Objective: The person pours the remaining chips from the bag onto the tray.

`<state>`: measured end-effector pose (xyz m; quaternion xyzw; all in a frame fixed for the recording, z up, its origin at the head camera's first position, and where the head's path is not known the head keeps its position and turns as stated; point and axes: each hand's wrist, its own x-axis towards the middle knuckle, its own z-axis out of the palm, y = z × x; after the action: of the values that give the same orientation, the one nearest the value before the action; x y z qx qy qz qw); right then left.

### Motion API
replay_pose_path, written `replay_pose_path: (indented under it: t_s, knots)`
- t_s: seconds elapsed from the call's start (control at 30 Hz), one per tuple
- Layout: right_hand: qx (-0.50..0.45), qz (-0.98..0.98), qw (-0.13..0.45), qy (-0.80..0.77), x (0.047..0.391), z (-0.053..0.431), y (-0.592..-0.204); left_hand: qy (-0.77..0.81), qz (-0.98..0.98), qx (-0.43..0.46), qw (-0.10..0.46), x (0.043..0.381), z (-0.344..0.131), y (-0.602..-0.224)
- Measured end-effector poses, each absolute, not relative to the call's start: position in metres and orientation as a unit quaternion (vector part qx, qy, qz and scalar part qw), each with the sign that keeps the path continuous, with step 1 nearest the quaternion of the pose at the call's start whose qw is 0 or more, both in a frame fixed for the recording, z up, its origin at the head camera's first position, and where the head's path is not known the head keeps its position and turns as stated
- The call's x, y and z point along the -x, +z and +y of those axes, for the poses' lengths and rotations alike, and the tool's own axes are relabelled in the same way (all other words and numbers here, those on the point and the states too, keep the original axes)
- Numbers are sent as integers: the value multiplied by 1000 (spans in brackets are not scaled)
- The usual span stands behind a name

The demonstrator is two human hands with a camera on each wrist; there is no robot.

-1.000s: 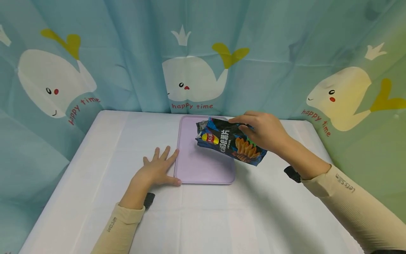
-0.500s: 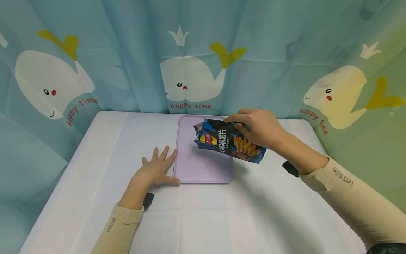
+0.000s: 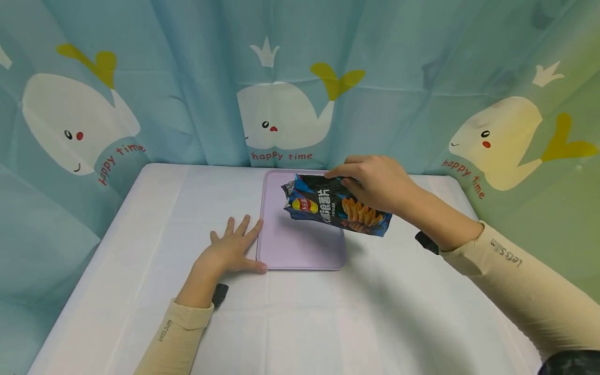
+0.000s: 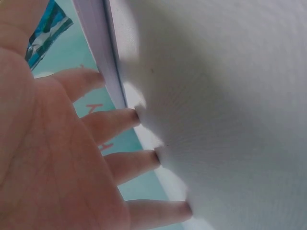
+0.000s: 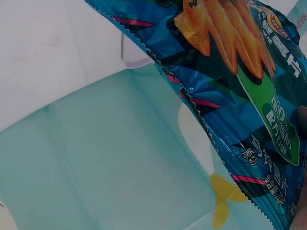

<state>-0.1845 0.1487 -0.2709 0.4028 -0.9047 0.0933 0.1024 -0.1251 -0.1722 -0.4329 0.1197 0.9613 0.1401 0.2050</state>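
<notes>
My right hand (image 3: 379, 182) pinches a dark blue bag of potato chips (image 3: 335, 205) by its upper edge, above the lilac tray (image 3: 300, 255). The bag slants a little, its torn, silvery end toward the left and its sealed end lower at the right. In the right wrist view the printed front of the bag (image 5: 225, 86) fills the upper right, with a sliver of the hand at the edge. My left hand (image 3: 229, 252) is spread, thumb and index fingertip at the tray's left edge. In the left wrist view, the other fingertips (image 4: 175, 211) touch the white cloth.
A white-covered table (image 3: 300, 328) carries the tray near its back edge. Behind it hangs a blue-green curtain (image 3: 197, 104) printed with whales, close to the table on the back and sides.
My right hand and the chip bag have shifted slightly left and up, and the bag lies a little flatter. The left hand keeps its place beside the tray.
</notes>
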Motion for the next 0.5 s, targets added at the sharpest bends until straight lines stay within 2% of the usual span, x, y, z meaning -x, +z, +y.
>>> replay_pose_path:
  t_s: [0.5]
  knots:
    - [-421, -900, 104, 52, 184, 139, -258, 136, 963, -109, 205, 126, -172, -434]
